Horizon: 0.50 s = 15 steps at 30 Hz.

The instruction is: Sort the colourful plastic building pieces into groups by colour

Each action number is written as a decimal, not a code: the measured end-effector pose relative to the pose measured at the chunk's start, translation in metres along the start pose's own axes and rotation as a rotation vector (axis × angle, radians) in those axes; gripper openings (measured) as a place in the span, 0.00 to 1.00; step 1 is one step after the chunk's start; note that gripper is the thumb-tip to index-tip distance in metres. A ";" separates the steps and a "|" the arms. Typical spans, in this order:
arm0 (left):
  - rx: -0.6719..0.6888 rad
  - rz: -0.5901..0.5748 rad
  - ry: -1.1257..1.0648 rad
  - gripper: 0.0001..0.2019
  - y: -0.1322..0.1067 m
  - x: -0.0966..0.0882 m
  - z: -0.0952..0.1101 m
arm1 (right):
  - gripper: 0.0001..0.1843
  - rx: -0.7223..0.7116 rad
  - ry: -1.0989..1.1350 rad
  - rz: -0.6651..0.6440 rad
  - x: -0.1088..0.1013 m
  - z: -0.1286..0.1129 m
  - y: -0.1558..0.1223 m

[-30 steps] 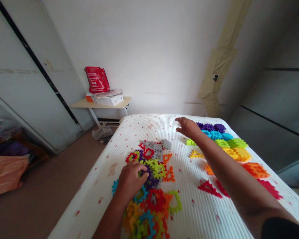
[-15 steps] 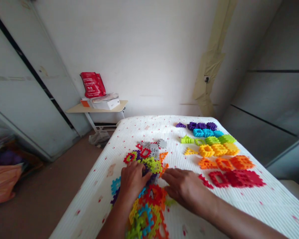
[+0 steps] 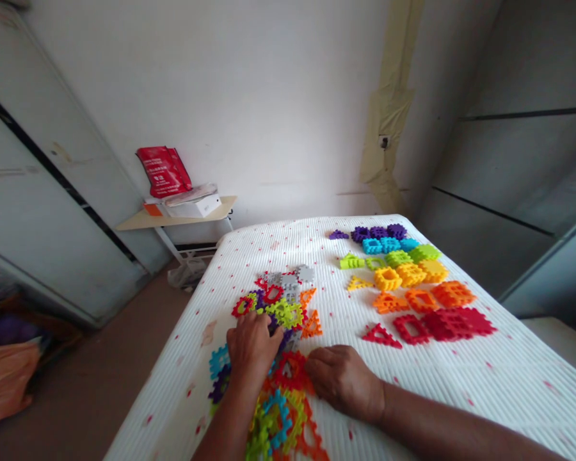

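My left hand (image 3: pixel 253 339) rests on a loose heap of toothed plastic building pieces, its fingers curled down beside a lime-green piece (image 3: pixel 286 312). What lies under those fingertips is hidden. My right hand (image 3: pixel 343 381) is closed at the heap's right edge, with its fingertips against a red piece (image 3: pixel 290 371); whether they grip anything is out of sight. An orange triangle piece (image 3: pixel 312 325) lies flat just beyond it. Nearer to me are a blue ring-shaped piece (image 3: pixel 279 410) and other green, yellow and orange pieces. Grey pieces (image 3: pixel 290 282) lie at the heap's far end.
Sorted rows line the bed's (image 3: pixel 173 384) right side: purple (image 3: pixel 378 233), blue (image 3: pixel 390 244), green (image 3: pixel 398 258), yellow (image 3: pixel 411 274), orange (image 3: pixel 420 299) and red pieces (image 3: pixel 448 324). A small table (image 3: pixel 144 221) with a red bag (image 3: pixel 163 171) stands by the wall.
My right hand has drawn back toward me from the orange triangle to the red piece, and its fingers have curled in. My left hand stays over the heap. The view has shifted slightly right.
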<state>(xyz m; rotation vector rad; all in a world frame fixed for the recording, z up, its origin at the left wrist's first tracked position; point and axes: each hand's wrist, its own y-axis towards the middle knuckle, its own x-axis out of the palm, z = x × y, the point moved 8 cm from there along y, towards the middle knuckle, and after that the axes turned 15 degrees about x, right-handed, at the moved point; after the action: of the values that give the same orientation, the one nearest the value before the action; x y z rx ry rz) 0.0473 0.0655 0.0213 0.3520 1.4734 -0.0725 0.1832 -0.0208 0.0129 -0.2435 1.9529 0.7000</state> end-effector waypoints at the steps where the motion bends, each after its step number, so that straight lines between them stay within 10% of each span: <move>1: -0.001 -0.001 0.006 0.12 0.000 0.000 0.000 | 0.10 0.014 0.013 -0.005 0.000 0.002 0.001; 15: 0.053 0.069 0.034 0.13 0.000 -0.011 0.003 | 0.10 0.030 0.075 -0.009 0.001 0.008 0.004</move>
<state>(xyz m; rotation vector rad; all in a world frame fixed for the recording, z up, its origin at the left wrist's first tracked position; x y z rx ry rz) 0.0486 0.0626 0.0319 0.4484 1.4941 -0.0503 0.1872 -0.0127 0.0108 -0.2634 2.0308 0.6629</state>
